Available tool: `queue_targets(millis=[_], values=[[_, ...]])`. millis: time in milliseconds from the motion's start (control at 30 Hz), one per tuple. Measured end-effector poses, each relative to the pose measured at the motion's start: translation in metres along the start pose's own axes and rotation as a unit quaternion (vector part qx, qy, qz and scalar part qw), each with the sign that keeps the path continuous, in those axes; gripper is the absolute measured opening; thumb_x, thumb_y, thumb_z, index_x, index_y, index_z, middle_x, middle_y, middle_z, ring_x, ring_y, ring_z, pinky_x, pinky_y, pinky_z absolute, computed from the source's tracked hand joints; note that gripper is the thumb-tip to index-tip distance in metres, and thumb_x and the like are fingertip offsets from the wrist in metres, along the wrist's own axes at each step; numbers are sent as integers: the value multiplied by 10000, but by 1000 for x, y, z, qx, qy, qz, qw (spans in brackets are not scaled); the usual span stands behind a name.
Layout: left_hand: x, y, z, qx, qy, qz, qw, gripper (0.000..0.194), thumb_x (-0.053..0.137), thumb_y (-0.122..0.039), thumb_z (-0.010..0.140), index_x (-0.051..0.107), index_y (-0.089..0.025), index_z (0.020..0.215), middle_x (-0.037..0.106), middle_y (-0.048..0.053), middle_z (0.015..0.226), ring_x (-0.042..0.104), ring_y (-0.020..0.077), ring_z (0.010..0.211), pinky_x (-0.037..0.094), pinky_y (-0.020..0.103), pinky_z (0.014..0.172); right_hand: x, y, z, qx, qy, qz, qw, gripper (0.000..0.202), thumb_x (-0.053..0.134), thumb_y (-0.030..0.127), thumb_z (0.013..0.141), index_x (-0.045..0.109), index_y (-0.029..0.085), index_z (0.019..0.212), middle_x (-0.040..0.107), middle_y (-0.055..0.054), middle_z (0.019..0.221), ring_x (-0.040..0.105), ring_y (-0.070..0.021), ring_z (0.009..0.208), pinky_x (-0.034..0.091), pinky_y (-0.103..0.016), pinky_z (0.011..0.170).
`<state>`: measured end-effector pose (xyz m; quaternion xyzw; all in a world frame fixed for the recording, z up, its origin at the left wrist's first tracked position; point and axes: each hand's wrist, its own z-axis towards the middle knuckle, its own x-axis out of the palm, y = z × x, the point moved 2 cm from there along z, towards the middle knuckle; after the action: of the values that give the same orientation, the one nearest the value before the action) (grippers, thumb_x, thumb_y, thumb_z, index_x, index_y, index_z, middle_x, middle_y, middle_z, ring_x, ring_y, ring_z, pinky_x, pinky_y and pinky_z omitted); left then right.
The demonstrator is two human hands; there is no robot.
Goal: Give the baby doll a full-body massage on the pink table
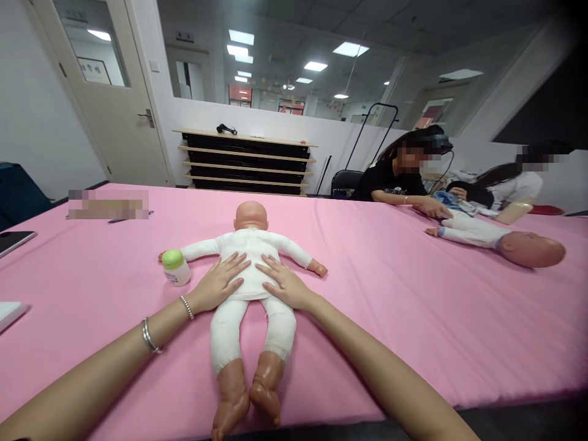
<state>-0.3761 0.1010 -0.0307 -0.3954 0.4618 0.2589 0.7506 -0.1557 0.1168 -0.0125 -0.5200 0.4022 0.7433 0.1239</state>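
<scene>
A baby doll point(252, 251) in a white cloth suit lies face down on the pink-covered table point(367, 312), its head away from me and its bare feet toward me. My left hand point(220, 282) rests flat on the left side of its lower back, fingers spread. On the right side my right hand point(287, 282) lies flat the same way, fingers apart. Both palms touch the cloth and neither hand grips anything. Beside the doll's left-lying arm stands a small jar point(177, 269) with a green lid, close to my left hand.
Across the table, a person in black point(395, 171) touches another doll point(496, 239); a second person point(514, 190) sits farther right. A phone point(16, 242), a white box point(10, 315) and a pen point(131, 217) lie at the left. A shelf unit point(248, 162) stands behind.
</scene>
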Motion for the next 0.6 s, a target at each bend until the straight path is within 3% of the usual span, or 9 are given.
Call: queue_targets(millis=[67, 167, 233, 300, 367, 433, 500, 600], values=[[-9, 5, -5, -25, -20, 0, 999, 484, 273, -448, 917, 393, -268, 1351, 341, 20, 1424, 270, 198, 1333, 142, 450, 1107, -11, -7, -6, 31, -13, 14, 999, 546, 358, 532, 846, 371, 302, 1341, 274, 10, 1442, 246, -176, 1373, 235, -396, 1147], [-31, 6, 5, -127, -102, -14, 987, 477, 259, -434, 913, 646, -197, 1059, 618, 55, 1144, 541, 210, 1098, 282, 413, 1057, -34, -12, 1, 146, -88, 15, 985, 492, 288, 515, 865, 598, 248, 1137, 558, -21, 1217, 492, -178, 1186, 387, -359, 1032], [-42, 3, 26, -180, -175, -36, 967, 487, 255, -413, 909, 669, -163, 968, 657, 76, 1042, 584, 214, 1009, 390, 375, 968, -47, -9, 19, 190, -175, -3, 966, 469, 275, 459, 875, 618, 227, 1093, 591, -29, 1163, 533, -175, 1121, 415, -351, 994], [-42, -1, 52, -127, -225, -36, 965, 436, 285, -343, 900, 590, -148, 1143, 577, 73, 1207, 492, 195, 1158, 350, 351, 1012, -48, -4, 45, 160, -232, -20, 959, 450, 311, 377, 868, 512, 215, 1237, 493, -21, 1294, 452, -158, 1225, 356, -336, 1068], [-30, -1, 76, -68, -199, 1, 978, 477, 327, -323, 886, 428, -156, 1321, 403, 63, 1387, 311, 197, 1309, 227, 407, 1088, -36, -4, 69, 127, -229, -43, 964, 541, 351, 345, 850, 355, 168, 1361, 333, -44, 1415, 307, -162, 1338, 246, -366, 1145], [-12, 7, 89, -57, -129, 34, 989, 504, 315, -345, 894, 359, -178, 1367, 298, 56, 1446, 223, 216, 1349, 169, 484, 1089, -16, -14, 84, 108, -184, -61, 975, 628, 366, 373, 845, 226, 143, 1413, 215, -68, 1463, 210, -173, 1382, 140, -444, 1167], [2, 19, 91, -59, -84, 44, 994, 502, 254, -366, 915, 323, -207, 1386, 257, 43, 1464, 191, 210, 1360, 164, 498, 1082, 2, -31, 86, 96, -135, -63, 984, 577, 254, 384, 887, 195, 170, 1420, 183, -47, 1474, 189, -141, 1389, 98, -459, 1169], [9, 38, 80, -67, -67, 44, 995, 504, 195, -404, 927, 294, -254, 1397, 216, 27, 1480, 187, 200, 1361, 171, 488, 1080, 14, -56, 72, 89, -112, -82, 986, 543, 161, 415, 905, 193, 238, 1418, 174, -1, 1479, 163, -124, 1395, 110, -439, 1169]])
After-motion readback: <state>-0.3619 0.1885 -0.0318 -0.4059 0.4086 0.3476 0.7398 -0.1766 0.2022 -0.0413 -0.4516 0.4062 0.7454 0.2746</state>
